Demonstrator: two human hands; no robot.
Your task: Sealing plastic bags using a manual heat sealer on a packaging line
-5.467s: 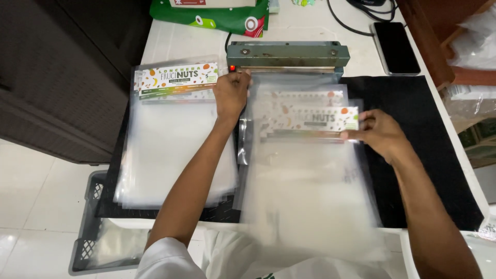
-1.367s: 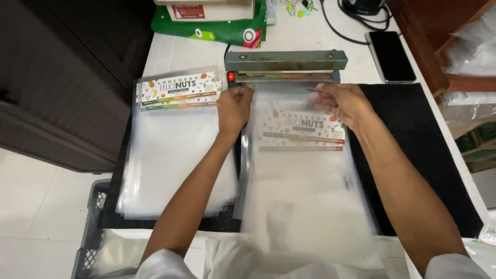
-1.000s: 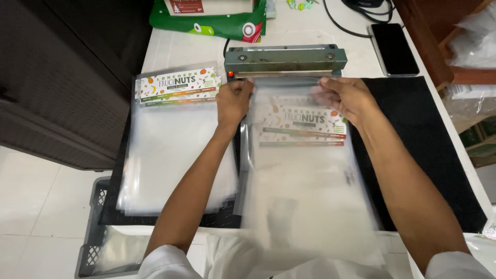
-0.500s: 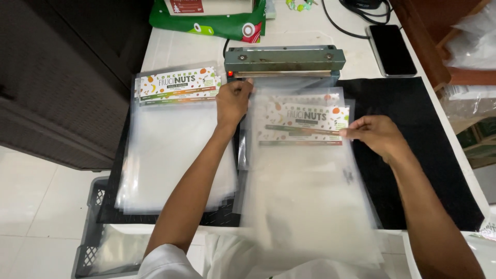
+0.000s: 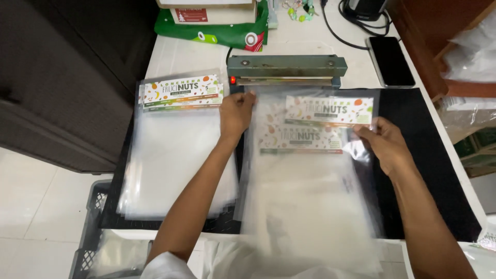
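My left hand (image 5: 236, 112) rests flat on the left top corner of the right stack of clear plastic bags (image 5: 305, 206), just in front of the green heat sealer (image 5: 287, 70). My right hand (image 5: 385, 143) pinches the right edge of the top clear bag with a printed colourful header (image 5: 328, 109), which lies slightly raised and shifted over another printed bag below it. To the left lies a second stack of clear bags (image 5: 175, 155) with printed headers at its far end.
A black mat (image 5: 444, 170) covers the white table. A black phone (image 5: 390, 61) lies at the back right beside a cable. A green bag with boxes (image 5: 217, 31) stands behind the sealer. A dark crate (image 5: 90, 232) sits below the table's left front.
My right hand has drawn the top printed bag up and to the right off the stack, showing another printed header beneath. My left hand stays pressed on the stack's corner.
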